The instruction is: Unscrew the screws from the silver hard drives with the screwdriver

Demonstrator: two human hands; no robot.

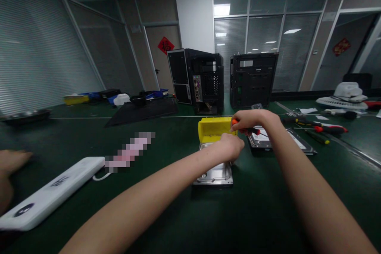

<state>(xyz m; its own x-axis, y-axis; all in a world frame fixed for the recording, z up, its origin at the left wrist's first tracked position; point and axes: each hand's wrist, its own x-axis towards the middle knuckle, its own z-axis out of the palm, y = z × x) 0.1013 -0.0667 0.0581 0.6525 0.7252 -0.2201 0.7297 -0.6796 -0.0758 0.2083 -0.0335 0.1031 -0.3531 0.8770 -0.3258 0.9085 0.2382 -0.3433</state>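
My right hand [245, 119] is closed around a screwdriver [251, 131] with an orange and black handle, its thin shaft pointing right. It hovers at the right end of a small yellow bin [216, 127]. Just below, my left hand [233, 145] is closed over the right side of a silver hard drive [216, 175]; what its fingers pinch is hidden. The drive lies flat in front of the bin, its upper part partly covered by my left hand and wrist. To the right, another hard drive [299, 143] with a white label lies partly behind my right forearm.
Two black computer cases [208, 83] stand at the back. Pliers [330, 129] and other hand tools lie at the right. A white power bank [56, 190] with a cable lies at the left, near another person's hand [14, 158]. A black mat [143, 112] lies farther back.
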